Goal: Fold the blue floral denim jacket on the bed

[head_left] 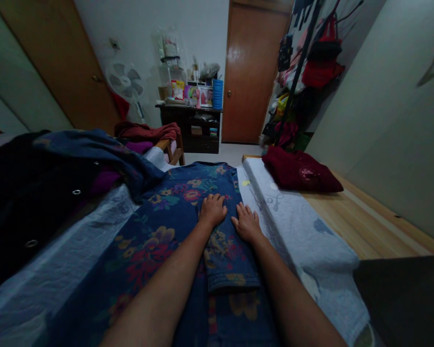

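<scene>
Floral garment (152,250) had one sleeve (228,262) folded inward, other sleeve (94,147) outstretched; left hand (213,210), right hand (247,222) lay flat, unclenched.

Garment (166,231) on bed (300,231); heap (50,207), probably clothes, left; folded cloth (296,168) right; cabinet (206,144) beyond, door (251,72) beside it.

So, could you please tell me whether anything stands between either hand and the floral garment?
Nothing visible does: the left hand rests directly on the floral garment, and the right hand lies at its right edge.
</scene>
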Available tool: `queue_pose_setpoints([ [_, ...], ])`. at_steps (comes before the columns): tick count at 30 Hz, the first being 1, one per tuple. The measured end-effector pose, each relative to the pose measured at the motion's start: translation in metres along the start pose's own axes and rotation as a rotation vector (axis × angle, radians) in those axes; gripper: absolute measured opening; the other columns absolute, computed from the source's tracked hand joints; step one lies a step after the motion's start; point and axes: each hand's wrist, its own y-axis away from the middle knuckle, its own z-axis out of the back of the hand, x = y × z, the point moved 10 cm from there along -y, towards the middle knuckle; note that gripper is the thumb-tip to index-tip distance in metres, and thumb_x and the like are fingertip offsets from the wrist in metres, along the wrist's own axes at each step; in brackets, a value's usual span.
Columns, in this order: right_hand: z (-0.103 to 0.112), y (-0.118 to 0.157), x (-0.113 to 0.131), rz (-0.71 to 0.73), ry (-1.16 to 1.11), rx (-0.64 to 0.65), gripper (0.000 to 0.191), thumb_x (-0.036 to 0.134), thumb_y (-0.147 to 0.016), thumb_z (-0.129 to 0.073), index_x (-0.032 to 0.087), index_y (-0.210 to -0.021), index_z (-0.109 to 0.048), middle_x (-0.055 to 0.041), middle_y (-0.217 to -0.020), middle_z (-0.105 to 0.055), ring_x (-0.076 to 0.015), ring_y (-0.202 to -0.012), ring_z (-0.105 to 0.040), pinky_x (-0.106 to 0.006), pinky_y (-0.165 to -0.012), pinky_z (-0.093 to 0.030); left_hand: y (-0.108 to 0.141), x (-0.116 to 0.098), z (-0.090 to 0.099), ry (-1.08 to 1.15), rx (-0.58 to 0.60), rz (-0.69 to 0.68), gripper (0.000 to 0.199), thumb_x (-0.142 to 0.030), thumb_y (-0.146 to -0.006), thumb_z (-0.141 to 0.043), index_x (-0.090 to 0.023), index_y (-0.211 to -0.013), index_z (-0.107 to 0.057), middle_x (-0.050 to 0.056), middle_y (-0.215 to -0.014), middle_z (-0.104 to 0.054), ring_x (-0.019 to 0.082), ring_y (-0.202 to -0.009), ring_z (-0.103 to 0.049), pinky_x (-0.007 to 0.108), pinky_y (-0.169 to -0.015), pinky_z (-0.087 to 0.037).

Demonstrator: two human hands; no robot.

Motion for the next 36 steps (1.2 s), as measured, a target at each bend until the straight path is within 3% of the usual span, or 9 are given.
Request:
queue_pose_setpoints([
  [6,-0.002,0.045,0.0,0.016,-0.005,0.015,0.063,0.046,-0.097,-0.033,0.02,-0.154,-0.026,-0.0057,-0.162,-0.017,-0.0276,-0.148,-0.014,-0.052,-0.117,-0.011,0.0,-0.002,0.0,0.009,-0.001,-0.029,0.037,-0.029,-0.091,-0.047,-0.02,-0.125,-0.056,0.008,-0.128,-0.059,0.026,-0.117,-0.046,0.039,-0.097,-0.039],
  [12,-0.003,0.078,0.002,0.049,-0.007,-0.005,0.061,0.045,-0.098,-0.034,0.018,-0.153,-0.029,-0.0076,-0.161,-0.021,-0.0283,-0.147,-0.018,-0.051,-0.117,-0.012,0.007,-0.004,-0.009,0.009,0.117,-0.014,0.043,-0.029,-0.091,-0.046,-0.022,-0.133,-0.051,0.01,-0.144,-0.049,0.028,-0.128,-0.044,0.044,-0.103,-0.039],
  [17,0.002,0.086,0.003,0.069,0.017,-0.118,0.057,0.044,-0.098,-0.034,0.019,-0.149,-0.036,-0.0075,-0.159,-0.028,-0.0272,-0.146,-0.024,-0.049,-0.117,-0.015,0.06,-0.03,-0.01,0.041,0.242,-0.119,0.049,-0.034,-0.092,-0.047,-0.018,-0.139,-0.047,0.014,-0.154,-0.038,0.03,-0.142,-0.032,0.047,-0.114,-0.029],
  [22,0.0,0.087,0.002,0.097,0.023,-0.125,0.055,0.042,-0.098,-0.035,0.019,-0.148,-0.038,-0.0075,-0.158,-0.03,-0.0273,-0.145,-0.026,-0.048,-0.116,-0.017,0.135,-0.057,0.008,0.066,0.272,-0.227,0.053,-0.042,-0.093,-0.046,-0.021,-0.142,-0.044,0.011,-0.154,-0.039,0.029,-0.145,-0.027,0.054,-0.116,-0.024],
  [25,-0.004,0.09,0.0,0.112,0.027,-0.086,0.058,0.043,-0.097,-0.037,0.018,-0.149,-0.036,-0.0078,-0.159,-0.028,-0.0284,-0.146,-0.024,-0.049,-0.116,-0.018,0.164,-0.063,0.015,0.071,0.291,-0.228,0.057,-0.043,-0.092,-0.046,-0.021,-0.145,-0.041,0.01,-0.155,-0.037,0.029,-0.145,-0.026,0.057,-0.117,-0.021],
  [28,-0.007,0.098,-0.001,0.13,0.035,-0.056,0.06,0.045,-0.096,-0.039,0.018,-0.15,-0.034,-0.008,-0.159,-0.027,-0.0286,-0.146,-0.022,-0.048,-0.115,-0.02,0.176,-0.06,0.019,0.093,0.273,-0.191,0.059,-0.044,-0.093,-0.045,-0.022,-0.147,-0.037,0.009,-0.156,-0.035,0.027,-0.146,-0.024,0.056,-0.118,-0.02],
  [36,-0.006,0.127,-0.002,0.12,0.081,-0.104,0.059,0.044,-0.097,-0.037,0.02,-0.151,-0.034,-0.0061,-0.16,-0.025,-0.0281,-0.146,-0.023,-0.047,-0.115,-0.02,0.179,-0.055,0.024,0.159,0.171,-0.159,0.057,-0.044,-0.091,-0.048,-0.026,-0.145,-0.041,0.005,-0.154,-0.039,0.025,-0.145,-0.026,0.053,-0.119,-0.017],
])
